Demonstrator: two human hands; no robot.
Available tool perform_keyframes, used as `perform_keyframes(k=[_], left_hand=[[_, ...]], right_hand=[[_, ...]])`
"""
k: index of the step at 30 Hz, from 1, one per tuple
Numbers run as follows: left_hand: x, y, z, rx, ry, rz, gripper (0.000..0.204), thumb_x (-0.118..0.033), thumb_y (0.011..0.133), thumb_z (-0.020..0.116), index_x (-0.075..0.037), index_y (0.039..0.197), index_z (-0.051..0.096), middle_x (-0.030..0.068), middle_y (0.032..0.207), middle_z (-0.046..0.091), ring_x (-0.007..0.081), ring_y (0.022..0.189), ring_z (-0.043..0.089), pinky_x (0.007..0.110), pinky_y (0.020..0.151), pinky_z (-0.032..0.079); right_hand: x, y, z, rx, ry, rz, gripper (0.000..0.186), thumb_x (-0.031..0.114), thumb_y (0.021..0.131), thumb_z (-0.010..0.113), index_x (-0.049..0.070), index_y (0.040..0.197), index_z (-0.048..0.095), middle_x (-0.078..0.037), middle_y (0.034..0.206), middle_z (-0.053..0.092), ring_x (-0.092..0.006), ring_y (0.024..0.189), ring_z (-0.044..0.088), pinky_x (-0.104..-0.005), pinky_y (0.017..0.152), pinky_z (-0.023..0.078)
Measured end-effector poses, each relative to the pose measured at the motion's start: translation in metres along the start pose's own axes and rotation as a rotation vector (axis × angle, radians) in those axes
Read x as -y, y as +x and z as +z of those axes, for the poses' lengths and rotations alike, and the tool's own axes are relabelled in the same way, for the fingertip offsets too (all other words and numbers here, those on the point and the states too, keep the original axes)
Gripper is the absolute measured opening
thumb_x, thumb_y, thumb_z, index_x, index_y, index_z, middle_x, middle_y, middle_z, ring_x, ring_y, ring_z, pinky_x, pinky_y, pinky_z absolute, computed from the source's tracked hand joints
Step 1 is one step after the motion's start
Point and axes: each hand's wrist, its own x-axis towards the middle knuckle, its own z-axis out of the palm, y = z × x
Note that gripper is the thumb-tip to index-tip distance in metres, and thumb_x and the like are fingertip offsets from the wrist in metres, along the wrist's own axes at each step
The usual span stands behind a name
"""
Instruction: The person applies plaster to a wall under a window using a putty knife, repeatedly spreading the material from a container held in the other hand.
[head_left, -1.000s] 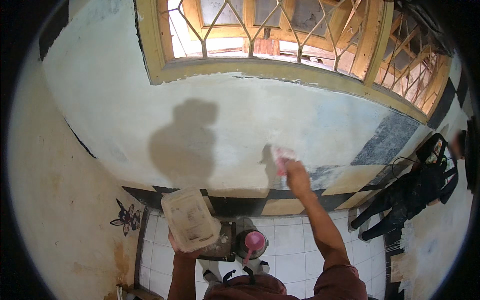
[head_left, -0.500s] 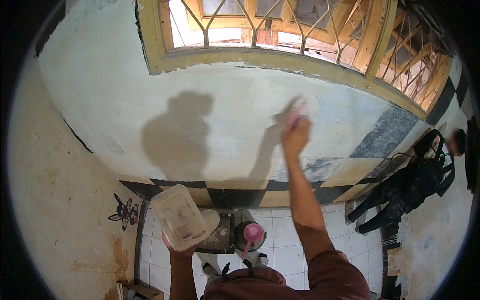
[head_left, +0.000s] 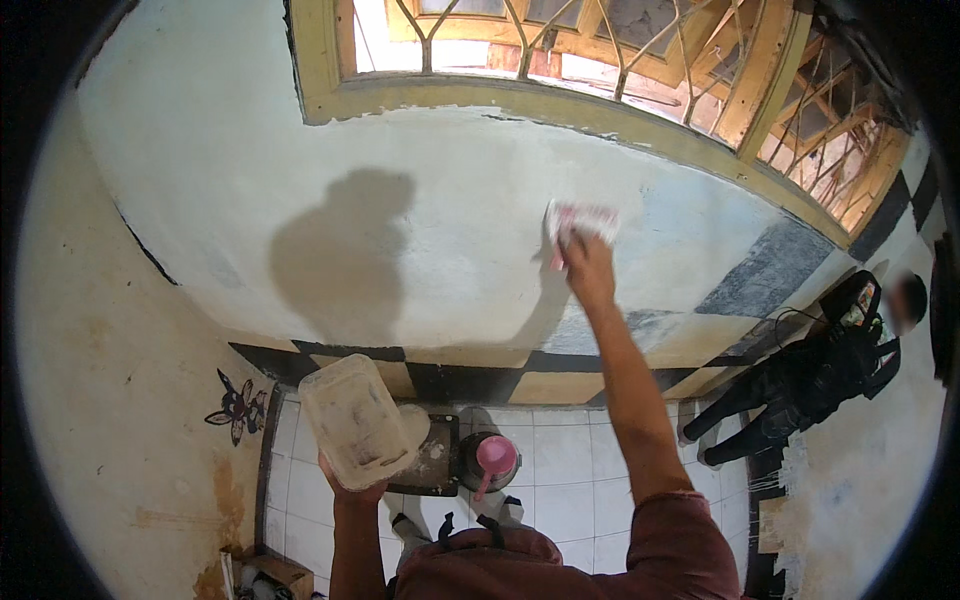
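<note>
right hand, grip pinched closed on red-and-white sheet, at pale wall below window, left hand, grip holding near edge of beige tray, fingers partly hidden, farther below window

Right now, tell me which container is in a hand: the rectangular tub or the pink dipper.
The pale rectangular tub, held in the left hand; the round pink dipper sits apart, touched by neither hand.

i stand in a room, seemingly a home's
wooden barred window, white floor tiles, patchily coated wall
</note>
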Motion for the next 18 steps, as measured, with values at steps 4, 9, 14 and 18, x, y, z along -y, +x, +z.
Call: perform_keyframes(k=[4, 9, 14, 18], left_hand=[[0.002, -0.002, -0.002, -0.005, 0.013, 0.015, 0.055, -0.044, 0.097, 0.041, -0.009, 0.140, 0.040, 0.0123, 0.133, 0.052, 0.0321, 0.118, 0.055, 0.051, 0.095, 0.050], [0.005, -0.001, 0.018, -0.055, 0.068, 0.059, 0.071, -0.021, 0.079, 0.076, -0.002, 0.136, 0.039, 0.0143, 0.130, 0.053, 0.0282, 0.112, 0.058, 0.044, 0.091, 0.054], [0.015, -0.005, 0.029, -0.057, 0.503, 0.193, 0.080, -0.025, 0.072, 0.083, -0.001, 0.135, 0.040, 0.0145, 0.129, 0.054, 0.0277, 0.114, 0.057, 0.044, 0.092, 0.053], [0.018, -0.007, 0.021, -0.068, 0.439, 0.082, 0.076, -0.027, 0.074, 0.080, -0.003, 0.135, 0.041, 0.0138, 0.129, 0.053, 0.0280, 0.114, 0.057, 0.044, 0.091, 0.054]], right_hand=[[0.031, -0.094, 0.013, 0.260, 0.075, 0.093, 0.047, -0.004, 0.069, 0.059, 0.011, 0.114, 0.065, -0.012, 0.119, 0.058, -0.0346, 0.102, 0.056, -0.0447, 0.086, 0.045], [0.014, 0.001, -0.058, -0.044, -0.080, 0.008, 0.051, -0.005, 0.070, 0.057, 0.012, 0.117, 0.065, -0.012, 0.124, 0.057, -0.0358, 0.119, 0.050, -0.0459, 0.098, 0.043], [0.016, 0.097, -0.081, -0.087, -0.094, -0.048, 0.053, -0.001, 0.070, 0.059, 0.011, 0.121, 0.062, -0.010, 0.122, 0.058, -0.0334, 0.114, 0.053, -0.0414, 0.097, 0.045], [0.004, -0.005, 0.003, 0.066, -0.073, -0.034, 0.055, -0.003, 0.072, 0.056, 0.012, 0.125, 0.061, -0.009, 0.127, 0.057, -0.0339, 0.118, 0.051, -0.0440, 0.100, 0.044]])
